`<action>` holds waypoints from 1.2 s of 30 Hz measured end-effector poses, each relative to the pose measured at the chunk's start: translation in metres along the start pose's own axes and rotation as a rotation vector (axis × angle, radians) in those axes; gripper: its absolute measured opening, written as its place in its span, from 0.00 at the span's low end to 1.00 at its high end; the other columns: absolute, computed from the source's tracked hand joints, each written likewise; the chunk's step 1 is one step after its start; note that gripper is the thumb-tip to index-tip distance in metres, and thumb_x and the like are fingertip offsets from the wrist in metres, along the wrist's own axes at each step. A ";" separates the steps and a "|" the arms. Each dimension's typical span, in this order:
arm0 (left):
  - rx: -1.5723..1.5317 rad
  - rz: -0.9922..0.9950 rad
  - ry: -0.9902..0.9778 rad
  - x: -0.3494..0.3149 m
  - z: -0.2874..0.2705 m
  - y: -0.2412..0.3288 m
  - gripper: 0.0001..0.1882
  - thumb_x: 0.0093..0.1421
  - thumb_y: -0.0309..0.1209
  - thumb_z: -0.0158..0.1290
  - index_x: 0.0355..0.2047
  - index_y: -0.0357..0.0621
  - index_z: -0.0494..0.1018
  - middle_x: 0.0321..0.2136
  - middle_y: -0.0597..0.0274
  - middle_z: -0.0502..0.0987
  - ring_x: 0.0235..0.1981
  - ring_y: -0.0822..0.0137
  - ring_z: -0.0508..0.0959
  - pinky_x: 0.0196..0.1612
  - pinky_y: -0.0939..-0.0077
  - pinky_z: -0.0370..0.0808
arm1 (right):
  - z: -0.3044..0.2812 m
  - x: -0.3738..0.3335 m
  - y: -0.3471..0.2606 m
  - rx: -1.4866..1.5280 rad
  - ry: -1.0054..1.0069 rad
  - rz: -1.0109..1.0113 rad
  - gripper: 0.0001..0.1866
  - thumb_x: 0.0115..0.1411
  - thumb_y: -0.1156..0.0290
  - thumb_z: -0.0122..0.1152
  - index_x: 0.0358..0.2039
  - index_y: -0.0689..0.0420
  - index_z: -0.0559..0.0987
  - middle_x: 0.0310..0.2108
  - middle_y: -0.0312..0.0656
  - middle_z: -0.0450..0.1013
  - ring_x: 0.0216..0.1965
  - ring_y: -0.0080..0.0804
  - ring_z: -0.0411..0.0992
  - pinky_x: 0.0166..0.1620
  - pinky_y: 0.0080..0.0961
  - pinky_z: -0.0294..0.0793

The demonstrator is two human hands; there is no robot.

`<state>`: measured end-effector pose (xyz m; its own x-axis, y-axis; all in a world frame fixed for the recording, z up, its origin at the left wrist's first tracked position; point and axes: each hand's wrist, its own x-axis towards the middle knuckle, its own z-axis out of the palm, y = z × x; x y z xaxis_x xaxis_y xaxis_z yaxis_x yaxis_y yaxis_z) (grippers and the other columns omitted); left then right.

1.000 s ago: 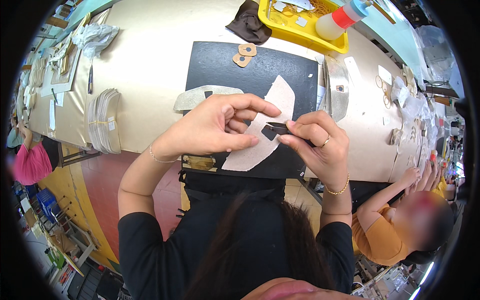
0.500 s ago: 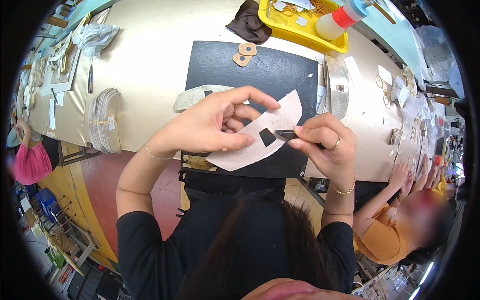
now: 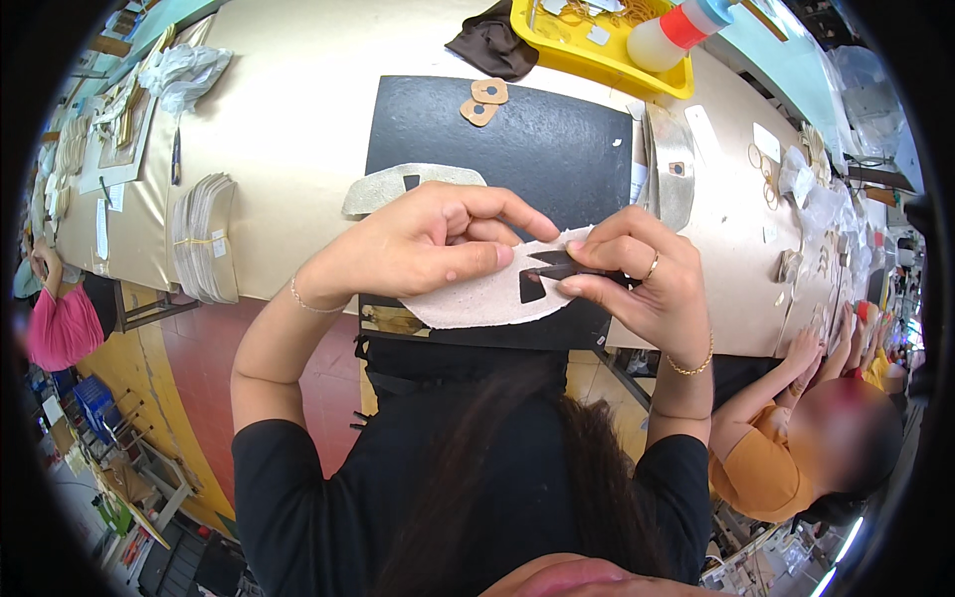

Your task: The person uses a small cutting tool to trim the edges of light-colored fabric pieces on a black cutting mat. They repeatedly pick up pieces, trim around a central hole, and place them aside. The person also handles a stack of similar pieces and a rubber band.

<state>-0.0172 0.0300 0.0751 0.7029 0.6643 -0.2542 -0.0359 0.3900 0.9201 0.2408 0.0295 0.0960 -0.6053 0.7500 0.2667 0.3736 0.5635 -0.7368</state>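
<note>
Tool point(image 3: 562, 269) apparently partly behind right hand point(image 3: 654, 286)

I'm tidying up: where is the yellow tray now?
In the head view, the yellow tray sits top right of centre, right of the dark brown material.

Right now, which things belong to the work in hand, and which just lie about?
Apparently in use:
pale curved piece with cutout
dark pointed hand tool
black mat

Apparently lying about:
crumpled plastic bag
crumpled brown material
yellow tray

The pale panel point(image 3: 473, 301) is looking matt and rough, the black board point(image 3: 557, 149) is showing a smooth sheen, the yellow tray point(image 3: 597, 74) and crumpled bag point(image 3: 187, 80) are showing shiny plastic
</note>
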 end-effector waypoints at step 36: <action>0.182 -0.029 0.202 0.040 -0.033 -0.023 0.12 0.68 0.33 0.53 0.44 0.36 0.75 0.30 0.57 0.82 0.22 0.75 0.79 0.26 0.82 0.74 | 0.006 -0.021 0.009 -0.002 -0.071 0.106 0.17 0.45 0.84 0.67 0.38 0.57 0.84 0.28 0.41 0.79 0.26 0.33 0.79 0.30 0.24 0.76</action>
<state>-0.0115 0.0683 0.0338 0.5449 0.7754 -0.3192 0.1234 0.3024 0.9452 0.2528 0.0168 0.0798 -0.6107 0.7789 0.1426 0.4398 0.4834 -0.7569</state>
